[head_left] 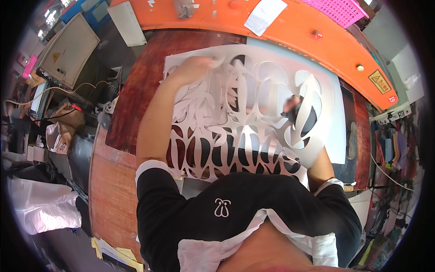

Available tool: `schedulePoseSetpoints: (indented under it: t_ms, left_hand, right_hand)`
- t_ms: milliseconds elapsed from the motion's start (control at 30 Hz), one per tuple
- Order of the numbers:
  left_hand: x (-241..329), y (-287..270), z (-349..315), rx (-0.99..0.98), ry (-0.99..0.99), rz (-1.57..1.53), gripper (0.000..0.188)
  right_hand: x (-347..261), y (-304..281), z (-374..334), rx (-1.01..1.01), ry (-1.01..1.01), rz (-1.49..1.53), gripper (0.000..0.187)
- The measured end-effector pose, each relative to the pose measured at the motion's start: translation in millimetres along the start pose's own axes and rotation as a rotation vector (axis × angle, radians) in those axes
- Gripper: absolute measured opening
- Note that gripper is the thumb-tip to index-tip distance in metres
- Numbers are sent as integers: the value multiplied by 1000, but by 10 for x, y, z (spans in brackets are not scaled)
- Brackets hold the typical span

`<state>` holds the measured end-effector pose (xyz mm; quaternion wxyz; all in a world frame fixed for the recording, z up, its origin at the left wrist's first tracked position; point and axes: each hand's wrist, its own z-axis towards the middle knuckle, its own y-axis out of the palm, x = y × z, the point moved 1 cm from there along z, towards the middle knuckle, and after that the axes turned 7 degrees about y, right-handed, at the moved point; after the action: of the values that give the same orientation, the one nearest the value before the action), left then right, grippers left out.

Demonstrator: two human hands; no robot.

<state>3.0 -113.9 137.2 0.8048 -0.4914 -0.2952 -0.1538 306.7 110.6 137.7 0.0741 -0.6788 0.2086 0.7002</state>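
Note:
A large white sheet (248, 119) full of curved cut-out holes lies and partly lifts over the table in front of me. My left hand (199, 66) is at its far left part, fingers smeared by motion against the white material. My right hand (292, 105) shows through a hole on the right side; the sheet covers most of it and blurs it. Over my right forearm the sheet bends upward in a curl. Loose white cut pieces (194, 106) lie heaped on the left part, below my left hand. Whether either hand grips the sheet cannot be made out.
Beyond the table runs an orange machine beam (290, 26) with a red button (317, 35). A pink basket (340, 11) and a paper slip (265, 17) rest on it. Under the sheet are a light blue board (336, 131) and a dark red board (131, 109). A grey cabinet (70, 50) stands left.

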Motion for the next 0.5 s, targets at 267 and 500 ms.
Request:
schedulePoseSetpoints:
  t_ms: [267, 500]
  left_hand:
    - [-621, 382, -829, 317, -326, 361, 47]
    - [-198, 1357, -857, 370, -75, 602, 56]
  right_hand:
    - [93, -147, 28, -73, -61, 138, 23]
    - [-91, -33, -174, -121, -72, 58, 20]
